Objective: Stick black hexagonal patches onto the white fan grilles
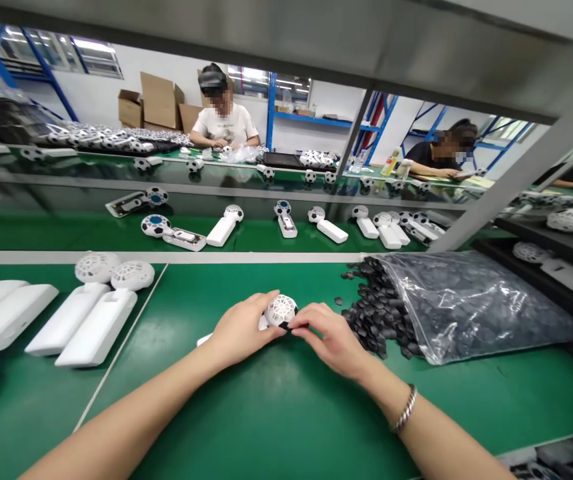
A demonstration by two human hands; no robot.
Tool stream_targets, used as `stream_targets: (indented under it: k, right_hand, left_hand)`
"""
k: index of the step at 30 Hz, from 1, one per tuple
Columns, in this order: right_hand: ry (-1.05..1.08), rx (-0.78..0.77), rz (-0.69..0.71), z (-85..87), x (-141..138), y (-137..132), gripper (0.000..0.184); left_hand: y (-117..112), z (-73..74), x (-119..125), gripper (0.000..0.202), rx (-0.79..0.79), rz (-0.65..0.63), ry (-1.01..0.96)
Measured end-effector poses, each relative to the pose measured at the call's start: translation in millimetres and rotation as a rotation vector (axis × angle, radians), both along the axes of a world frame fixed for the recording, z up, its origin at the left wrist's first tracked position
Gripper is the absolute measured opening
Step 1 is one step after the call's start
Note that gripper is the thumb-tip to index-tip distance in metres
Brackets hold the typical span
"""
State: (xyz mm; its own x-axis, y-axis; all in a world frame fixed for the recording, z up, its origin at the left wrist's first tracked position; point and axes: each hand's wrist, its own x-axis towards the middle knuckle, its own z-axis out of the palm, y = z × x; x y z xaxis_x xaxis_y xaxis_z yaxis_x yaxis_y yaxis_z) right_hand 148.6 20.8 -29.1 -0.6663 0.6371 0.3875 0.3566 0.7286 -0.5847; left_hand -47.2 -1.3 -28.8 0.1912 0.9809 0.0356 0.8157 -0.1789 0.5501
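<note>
My left hand (240, 327) is closed round a white handheld fan (280, 309) with a ball-shaped lattice head, holding it down on the green bench (276, 413). Only the head and a bit of the handle show past my fingers. My right hand (327, 337) pinches a small black piece (298, 326) against the lower right side of the fan's head. A bracelet sits on my right wrist.
A clear bag (466, 303) spills several small black pieces (373, 307) just right of my hands. More white fans (99, 313) lie at the left. Fans with football-patterned heads (226, 227) rest on the conveyor beyond. Other people work at the far benches. A grey shelf beam crosses overhead.
</note>
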Motion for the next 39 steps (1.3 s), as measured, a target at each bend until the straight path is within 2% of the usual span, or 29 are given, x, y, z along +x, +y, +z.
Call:
stream_targets:
  k: [3,6,8,10,13,17,24,27,30,33,36,38,39]
  right_hand:
    - [-0.029,0.017,0.047,-3.4,-3.7,0.5,0.009]
    - [0.049,-0.026,-0.014,-2.4,-1.8,5.3,0.009]
    - [0.122,-0.076,-0.075,-0.7,1.7,8.3,0.011]
    - [0.156,-0.108,-0.106,0.9,4.9,10.1,0.013]
    - [0.164,-0.118,-0.122,2.3,7.2,10.8,0.011]
    - [0.187,-0.114,-0.15,2.2,8.3,12.2,0.009]
    - [0.199,-0.116,-0.174,0.3,11.5,16.1,0.01]
    - [0.191,-0.14,-0.153,2.1,13.7,16.6,0.009]
    - [0.173,-0.154,-0.144,3.8,16.4,18.6,0.012]
    - [0.147,-0.165,-0.115,2.2,17.1,20.9,0.012]
    - [0.146,-0.156,-0.089,-1.5,15.1,21.4,0.01]
    - [0.17,-0.156,-0.061,-3.2,13.2,20.2,0.009]
    - [0.18,-0.164,-0.046,-3.5,12.4,19.2,0.009]
  left_hand:
    - [1.3,-0.1,-3.1,0.063,-0.001,-0.01,-0.003]
    - [4.2,3.6,-12.0,0.069,-0.068,-0.028,0.009]
    - [5.3,8.5,-17.0,0.063,-0.146,-0.05,0.043]
    - [4.5,14.0,-17.4,0.053,-0.158,-0.063,0.095]
    - [0.0,19.4,-9.9,0.048,-0.017,-0.098,0.203]
    - [-6.0,18.7,-0.9,0.044,0.132,-0.168,0.321]
    - [-6.0,12.7,-1.5,0.038,0.195,-0.16,0.346]
    - [-2.6,9.8,-4.1,0.043,0.207,-0.174,0.327]
    - [2.3,7.3,-11.1,0.045,0.27,-0.096,0.347]
    - [3.4,7.4,-17.2,0.05,0.176,-0.047,0.245]
    - [-1.3,5.5,-13.0,0.066,-0.01,-0.163,0.029]
    - [-4.1,-0.3,-5.4,0.076,-0.011,-0.162,-0.099]
    - [-4.4,-4.2,-1.9,0.073,0.02,-0.136,-0.162]
